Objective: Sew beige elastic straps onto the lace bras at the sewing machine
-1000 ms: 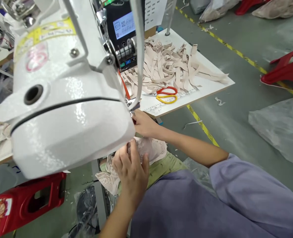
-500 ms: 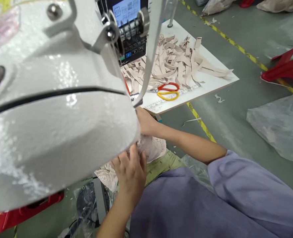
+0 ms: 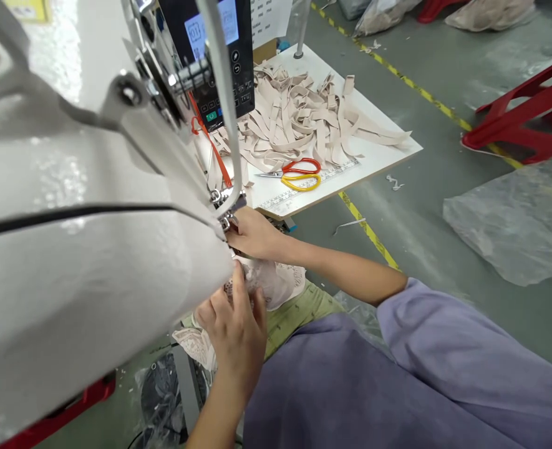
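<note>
A glossy white sewing-machine head (image 3: 93, 274) ends beside the near corner of a flat white table (image 3: 373, 162). Below, pale pink lace fabric (image 3: 282, 284) lies under the left hand (image 3: 238, 337), fingers spread, apparently steadying it; the right hand (image 3: 257, 236) hides its fingertips, grip uncertain.

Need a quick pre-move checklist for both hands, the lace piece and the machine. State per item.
1. Left hand on the lace piece: ok, fingers lie over it.
2. Right hand fingertips safely placed: cannot tell, they are hidden among the metal parts by the machine head.
3. Clear view of the stitching point: not ok, the machine head blocks it.
4. Scissors apart from both hands: ok, lying on the white tabletop.
5. Beige strips apart from the lace piece: ok, heaped on the tabletop.
6. Display on: ok, lit.
</note>
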`<move>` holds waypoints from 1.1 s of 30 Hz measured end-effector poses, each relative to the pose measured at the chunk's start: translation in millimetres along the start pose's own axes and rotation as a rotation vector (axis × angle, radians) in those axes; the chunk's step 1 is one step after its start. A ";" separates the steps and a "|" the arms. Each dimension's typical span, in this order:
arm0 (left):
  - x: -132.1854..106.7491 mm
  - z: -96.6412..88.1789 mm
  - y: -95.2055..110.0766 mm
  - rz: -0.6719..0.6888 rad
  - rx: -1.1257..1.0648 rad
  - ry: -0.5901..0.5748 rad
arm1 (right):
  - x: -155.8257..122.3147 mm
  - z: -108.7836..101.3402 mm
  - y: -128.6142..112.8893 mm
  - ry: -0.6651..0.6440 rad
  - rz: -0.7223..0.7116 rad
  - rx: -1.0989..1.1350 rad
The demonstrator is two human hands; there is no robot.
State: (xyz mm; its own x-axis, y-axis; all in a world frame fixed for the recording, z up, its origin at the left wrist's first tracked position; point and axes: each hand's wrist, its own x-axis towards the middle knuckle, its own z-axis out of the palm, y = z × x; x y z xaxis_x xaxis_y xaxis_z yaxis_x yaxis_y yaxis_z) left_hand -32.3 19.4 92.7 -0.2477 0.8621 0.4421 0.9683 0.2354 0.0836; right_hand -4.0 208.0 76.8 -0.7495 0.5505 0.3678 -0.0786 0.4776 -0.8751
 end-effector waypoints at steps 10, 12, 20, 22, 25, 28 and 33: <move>1.3 -1.6 4.2 -0.004 0.063 -0.007 | -0.5 1.8 4.5 0.034 -0.045 0.023; -0.5 -1.9 2.6 -0.008 0.048 0.003 | -3.3 0.6 4.0 0.051 -0.054 0.036; -13.2 11.5 -29.3 -0.324 -0.418 0.116 | -40.9 -7.7 1.3 0.151 0.116 0.172; -14.1 18.9 -35.8 -0.513 -0.675 0.035 | -52.9 -6.9 1.8 0.145 0.148 0.183; -14.7 27.1 -41.1 -0.697 -0.918 -0.093 | -67.1 -5.7 -0.3 0.113 0.164 0.176; -15.2 26.9 -41.8 -0.777 -0.938 -0.131 | -75.1 -5.6 -4.7 0.079 0.155 0.167; -12.9 16.8 -37.1 -0.757 -0.862 -0.141 | -79.3 -3.6 -8.7 0.079 0.131 0.121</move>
State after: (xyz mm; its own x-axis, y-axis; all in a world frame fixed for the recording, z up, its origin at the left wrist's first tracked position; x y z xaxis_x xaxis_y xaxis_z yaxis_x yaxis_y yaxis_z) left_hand -65.6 7.1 68.9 -0.7232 0.6859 -0.0807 0.2573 0.3759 0.8902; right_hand 58.5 162.7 56.3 -0.7050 0.6570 0.2672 -0.0657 0.3147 -0.9469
